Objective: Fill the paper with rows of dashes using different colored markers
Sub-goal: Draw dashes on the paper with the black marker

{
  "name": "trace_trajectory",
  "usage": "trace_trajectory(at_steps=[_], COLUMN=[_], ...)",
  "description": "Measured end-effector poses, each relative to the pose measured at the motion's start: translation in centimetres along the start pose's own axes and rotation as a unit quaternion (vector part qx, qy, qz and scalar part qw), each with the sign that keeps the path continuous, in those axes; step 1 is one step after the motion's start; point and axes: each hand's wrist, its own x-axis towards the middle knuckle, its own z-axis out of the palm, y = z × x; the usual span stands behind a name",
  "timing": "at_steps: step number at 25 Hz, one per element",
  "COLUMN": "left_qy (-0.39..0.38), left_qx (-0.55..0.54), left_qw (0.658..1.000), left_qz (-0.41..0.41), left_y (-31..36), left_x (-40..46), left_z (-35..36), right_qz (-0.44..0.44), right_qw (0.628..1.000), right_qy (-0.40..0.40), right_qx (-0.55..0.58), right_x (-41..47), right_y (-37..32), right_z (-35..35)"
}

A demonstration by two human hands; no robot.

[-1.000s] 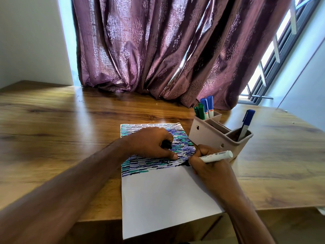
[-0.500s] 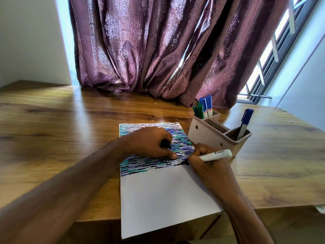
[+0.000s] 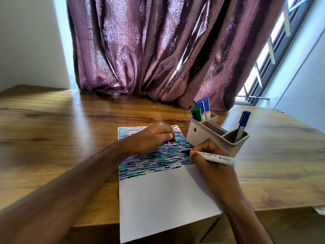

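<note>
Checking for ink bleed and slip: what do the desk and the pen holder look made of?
Desk: wood or wood-look laminate, glossy; grain shows and window light reflects off it. Pen holder: seemingly matte beige plastic, with moulded, rounded compartment walls.

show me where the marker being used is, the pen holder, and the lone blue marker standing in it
white marker (image 3: pixel 218 157), head view, on its barrel.
pen holder (image 3: pixel 195 136), head view, on its front wall.
lone blue marker (image 3: pixel 244 118), head view, on its blue cap.

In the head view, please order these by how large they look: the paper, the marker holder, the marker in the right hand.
1. paper, largest, though nearest the camera.
2. marker holder.
3. marker held by the right hand, smallest.
</note>
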Motion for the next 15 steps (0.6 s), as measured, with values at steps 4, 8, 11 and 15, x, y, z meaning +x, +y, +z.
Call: trace_trajectory(at_steps=[4, 8, 11, 15], left_qy=[-0.026, -0.012, -0.017, -0.041], left_qx=[-0.086, -0.151, -0.12, -0.09], left_qw=[0.995, 0.987, 0.989, 0.991], left_qz=[0.042, 0.058, 0.084, 0.088], left_y=[-0.73, -0.9, -0.76, -0.37], left_x=[-0.08, 0.0, -0.12, -0.17], left_z=[-0.41, -0.51, -0.52, -0.58], right_qz=[-0.005, 0.027, 0.002, -0.009], right_qw=[0.995, 0.989, 0.993, 0.995], right_qy=[0.029, 0.078, 0.069, 0.054], right_qx=[0.1, 0.123, 0.098, 0.089], right_x=[-0.59, -0.8, -0.83, -0.73], right_y=[-0.47, 0.33, 0.11, 0.0], right_z=[-0.14, -0.23, -0.12, -0.05])
